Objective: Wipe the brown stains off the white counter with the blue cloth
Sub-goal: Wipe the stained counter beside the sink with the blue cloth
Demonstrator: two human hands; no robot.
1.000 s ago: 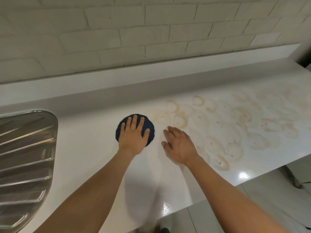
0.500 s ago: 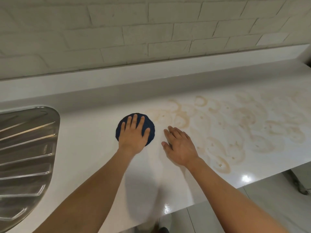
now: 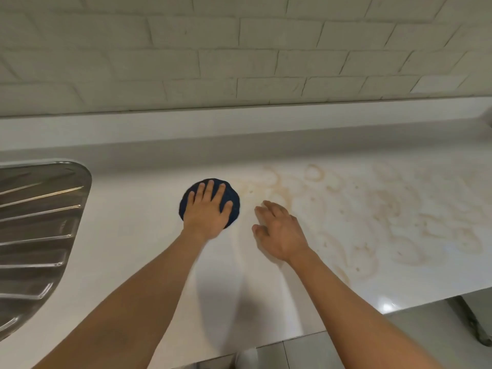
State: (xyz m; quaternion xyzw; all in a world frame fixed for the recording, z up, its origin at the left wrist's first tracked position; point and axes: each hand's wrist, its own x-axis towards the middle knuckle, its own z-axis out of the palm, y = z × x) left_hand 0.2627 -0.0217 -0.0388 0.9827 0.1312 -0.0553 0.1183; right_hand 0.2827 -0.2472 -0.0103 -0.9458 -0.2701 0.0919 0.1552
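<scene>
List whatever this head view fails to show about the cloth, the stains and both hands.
Blue cloth: the left hand covers most of it, so any stain beneath is hidden.
Brown stains: they run out at the frame's right edge, so their full extent is unknown.
Right hand: blurred, so contact with the counter is unclear.
Steel drainer: cut off by the left edge.

**Kitchen worktop beside the sink**

A kitchen, seen from the counter's front edge. A ribbed stainless-steel drainboard is set into a glossy white counter with a raised back edge, below a wall of pale brick-pattern tiles. Ring-shaped brown stains mark the worktop, and a tiled floor shows beneath.
</scene>
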